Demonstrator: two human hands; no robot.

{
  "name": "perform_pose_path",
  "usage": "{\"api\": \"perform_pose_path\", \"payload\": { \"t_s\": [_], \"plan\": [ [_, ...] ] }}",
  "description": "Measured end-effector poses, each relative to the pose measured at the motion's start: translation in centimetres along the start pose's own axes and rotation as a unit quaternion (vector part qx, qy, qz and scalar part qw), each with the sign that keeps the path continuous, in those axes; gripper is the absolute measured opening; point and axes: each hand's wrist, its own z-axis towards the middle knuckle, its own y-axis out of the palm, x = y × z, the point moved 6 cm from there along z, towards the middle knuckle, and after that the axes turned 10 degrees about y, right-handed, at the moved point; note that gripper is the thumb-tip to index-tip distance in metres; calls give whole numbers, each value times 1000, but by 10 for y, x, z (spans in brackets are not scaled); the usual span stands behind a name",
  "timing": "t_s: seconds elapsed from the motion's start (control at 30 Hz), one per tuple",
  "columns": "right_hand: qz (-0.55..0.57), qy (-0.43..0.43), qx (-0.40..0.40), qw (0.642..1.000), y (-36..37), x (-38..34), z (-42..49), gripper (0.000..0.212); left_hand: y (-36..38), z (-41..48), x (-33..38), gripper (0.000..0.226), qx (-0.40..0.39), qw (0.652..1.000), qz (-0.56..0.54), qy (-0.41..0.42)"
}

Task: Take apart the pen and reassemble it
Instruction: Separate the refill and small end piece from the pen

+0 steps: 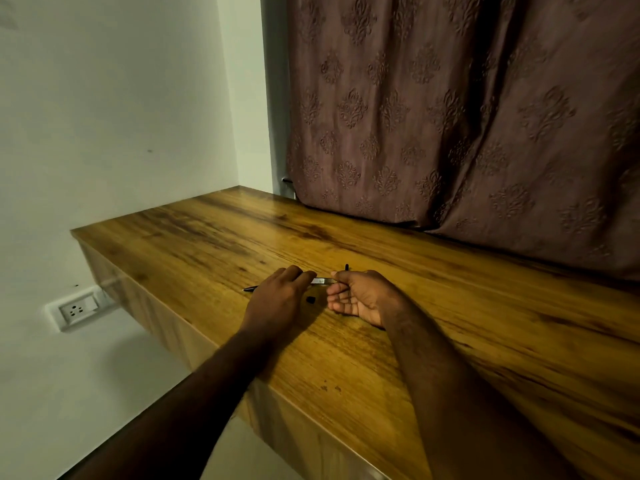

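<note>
A slim pen barrel with a pale label runs between my two hands just above the wooden table. My left hand covers its left part with fingers closed on it, and the pen's dark pointed tip sticks out to the left of that hand. My right hand, palm turned up, pinches the barrel's right end between thumb and fingers. A small black piece lies on the table between the hands. Another thin black part stands just beyond my right hand's fingers.
A patterned brown curtain hangs along the table's back edge. The table's left end drops off beside a white wall with a socket plate. The near edge runs diagonally under my forearms.
</note>
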Motion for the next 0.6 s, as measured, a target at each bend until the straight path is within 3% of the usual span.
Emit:
{"api": "perform_pose_path", "payload": {
  "t_s": [0.47, 0.6],
  "plan": [
    [35, -35, -1, 999, -2, -1, 2, 38, 8, 0, -7, 28, 47, 998, -49, -20],
    [60, -46, 10, 997, -5, -1, 4, 35, 7, -1, -6, 52, 40, 998, -40, -20]
  ]
}}
